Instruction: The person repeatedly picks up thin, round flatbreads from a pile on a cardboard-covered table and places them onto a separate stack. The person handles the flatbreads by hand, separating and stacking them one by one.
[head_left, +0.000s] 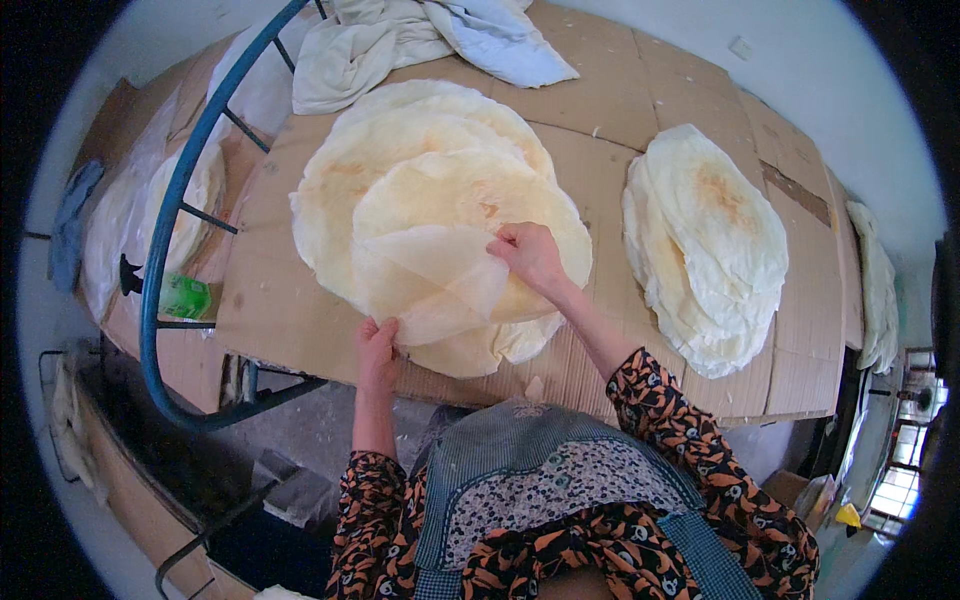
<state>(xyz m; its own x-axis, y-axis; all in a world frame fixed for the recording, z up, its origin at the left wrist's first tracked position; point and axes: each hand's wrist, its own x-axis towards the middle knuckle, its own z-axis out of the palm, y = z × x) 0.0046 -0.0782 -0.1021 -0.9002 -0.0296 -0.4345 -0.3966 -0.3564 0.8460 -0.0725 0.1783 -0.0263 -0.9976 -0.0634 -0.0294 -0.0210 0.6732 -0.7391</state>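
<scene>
A thin, translucent flatbread sheet (431, 281) is partly folded over on top of a spread pile of large round flatbreads (330, 202). My left hand (376, 349) pinches the sheet's lower left corner, just off the near edge of the pile. Between the thumb and fingers of my right hand (529, 255) is the sheet's right edge, above the pile's middle. Pale cream rounds with light brown patches make up the pile. Its lower layers are mostly hidden by the upper ones.
Cardboard (592, 187) covers the table. To the right lies a stack of folded flatbreads (709, 247). White cloths (420, 37) are heaped at the back. A blue metal rail (176, 187) curves up at the left, beside a green spray bottle (184, 296) and more flatbreads (199, 202).
</scene>
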